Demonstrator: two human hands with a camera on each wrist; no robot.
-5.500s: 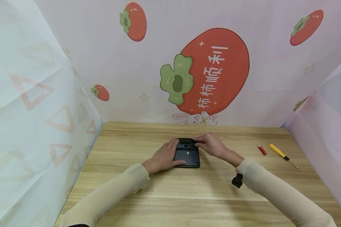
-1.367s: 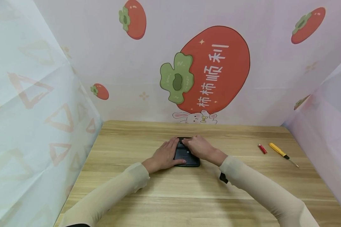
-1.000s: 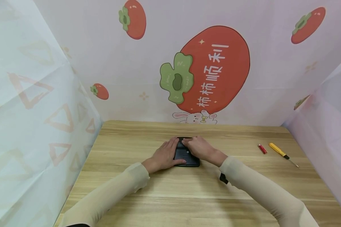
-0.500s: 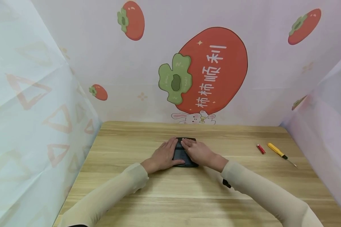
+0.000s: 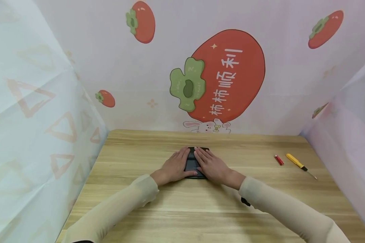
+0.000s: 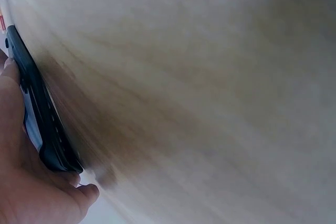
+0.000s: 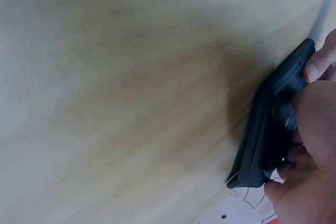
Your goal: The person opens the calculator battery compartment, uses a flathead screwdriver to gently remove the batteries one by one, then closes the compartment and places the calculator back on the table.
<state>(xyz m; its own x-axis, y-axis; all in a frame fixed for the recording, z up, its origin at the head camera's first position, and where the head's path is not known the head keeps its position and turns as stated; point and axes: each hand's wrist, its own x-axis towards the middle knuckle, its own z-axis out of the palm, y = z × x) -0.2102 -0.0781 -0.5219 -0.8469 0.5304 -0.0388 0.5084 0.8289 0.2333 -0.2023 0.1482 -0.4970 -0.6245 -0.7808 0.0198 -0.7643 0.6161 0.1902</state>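
A flat black device, likely a calculator [image 5: 191, 164], lies back side up on the wooden table. My left hand [image 5: 174, 167] rests along its left side, with the fingers extended to the far edge and the thumb over the near part. Over its right half lies my right hand [image 5: 213, 166], fingers straight and pointing away from me, thumb towards the left. Between them shows a strip of dark back. In the left wrist view the device's edge [image 6: 39, 98] is seen beside the left hand. The right wrist view shows its other edge [image 7: 257, 129] under the right hand.
To the right on the table [image 5: 182, 216] lie a small red cylinder [image 5: 278, 160], like a battery, and a screwdriver [image 5: 296, 162] with a yellow handle. A fruit-printed backdrop [image 5: 155, 114] rises behind the table, with printed sheets at both sides.
My right hand, earlier pinching at the device's far right corner beside a dark recess, moved left over the recess, then flattened with straight fingers. The left hand stayed in place.
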